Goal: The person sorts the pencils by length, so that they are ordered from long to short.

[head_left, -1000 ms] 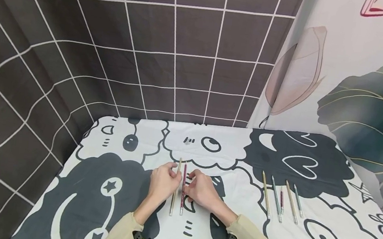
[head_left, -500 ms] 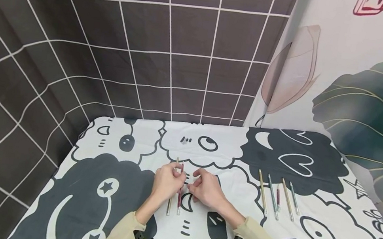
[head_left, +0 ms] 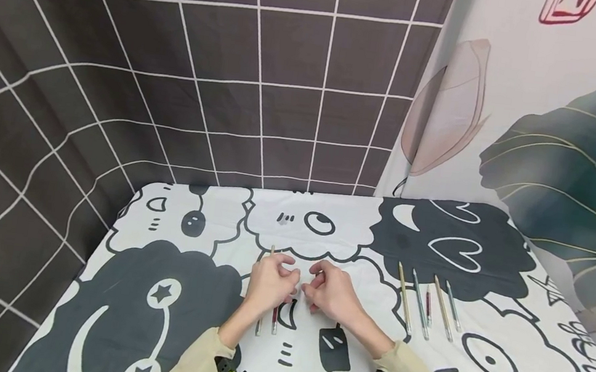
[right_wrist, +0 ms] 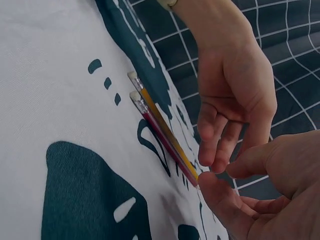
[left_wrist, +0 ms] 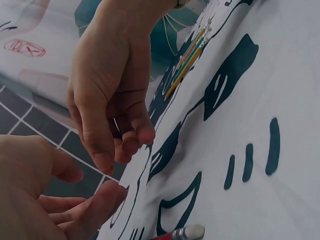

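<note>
A red pencil [right_wrist: 164, 139] and a yellow pencil [right_wrist: 163, 121] lie side by side on the patterned cloth, their eraser ends towards the person. My left hand [head_left: 270, 283] hovers over them and hides much of their length in the head view. Its fingers are loosely bent with nothing between them. Just to the right, my right hand [head_left: 337, 294] hangs above the cloth, fingers also relaxed and holding nothing. The fingertips of both hands face each other across a small gap. In the left wrist view, only the eraser end of the red pencil [left_wrist: 182, 234] shows.
Several more pencils lie in a loose row to the right: a yellow one [head_left: 404, 298], a greenish one [head_left: 420, 304], a short red one [head_left: 428, 306] and others. Dark grid-lined fabric [head_left: 220, 96] hangs behind the cloth-covered table [head_left: 304, 360]. A leaf-print curtain [head_left: 512, 82] hangs at the right.
My left hand has moved rightward across the two pencils, covering them more. My right hand has drawn away from the red pencil. The head view has turned slightly right.
</note>
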{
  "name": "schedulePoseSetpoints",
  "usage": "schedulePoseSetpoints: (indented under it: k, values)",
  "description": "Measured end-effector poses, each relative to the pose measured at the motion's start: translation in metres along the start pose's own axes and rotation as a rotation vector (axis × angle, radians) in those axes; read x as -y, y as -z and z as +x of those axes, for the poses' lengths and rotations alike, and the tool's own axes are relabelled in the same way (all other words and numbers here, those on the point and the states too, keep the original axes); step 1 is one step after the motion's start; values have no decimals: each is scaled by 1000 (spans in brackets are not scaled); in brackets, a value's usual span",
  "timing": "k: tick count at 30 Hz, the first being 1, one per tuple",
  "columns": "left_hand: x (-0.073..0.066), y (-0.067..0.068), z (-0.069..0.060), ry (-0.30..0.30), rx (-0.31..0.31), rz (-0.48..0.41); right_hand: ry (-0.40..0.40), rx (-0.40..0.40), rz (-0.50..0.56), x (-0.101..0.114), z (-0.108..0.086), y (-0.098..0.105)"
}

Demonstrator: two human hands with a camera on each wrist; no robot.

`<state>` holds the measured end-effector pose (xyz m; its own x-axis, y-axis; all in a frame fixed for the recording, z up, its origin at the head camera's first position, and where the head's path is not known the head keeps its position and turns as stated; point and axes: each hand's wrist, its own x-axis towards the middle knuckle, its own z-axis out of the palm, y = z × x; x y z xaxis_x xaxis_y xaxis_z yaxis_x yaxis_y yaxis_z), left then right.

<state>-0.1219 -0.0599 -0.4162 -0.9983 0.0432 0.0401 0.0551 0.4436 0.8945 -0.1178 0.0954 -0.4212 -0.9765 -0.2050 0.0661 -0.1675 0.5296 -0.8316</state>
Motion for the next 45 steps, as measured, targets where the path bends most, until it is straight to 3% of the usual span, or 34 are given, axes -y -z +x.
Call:
schedulePoseSetpoints:
  k: [19,25,35,45]
  values:
    - [-6,-18,0,7,56,-7,-87,-73,-7,-13,-9,27]
    - [-7,-21,-1,-12,69,-25,-94,-76,23,-17,-12,35]
    - [-10,-27,-2,-17,82,-15,-106,-121,-35,-27,-19,50]
    - [-9,-42,-1,-45,95,-19,-123,-148,-4,-38,-26,66]
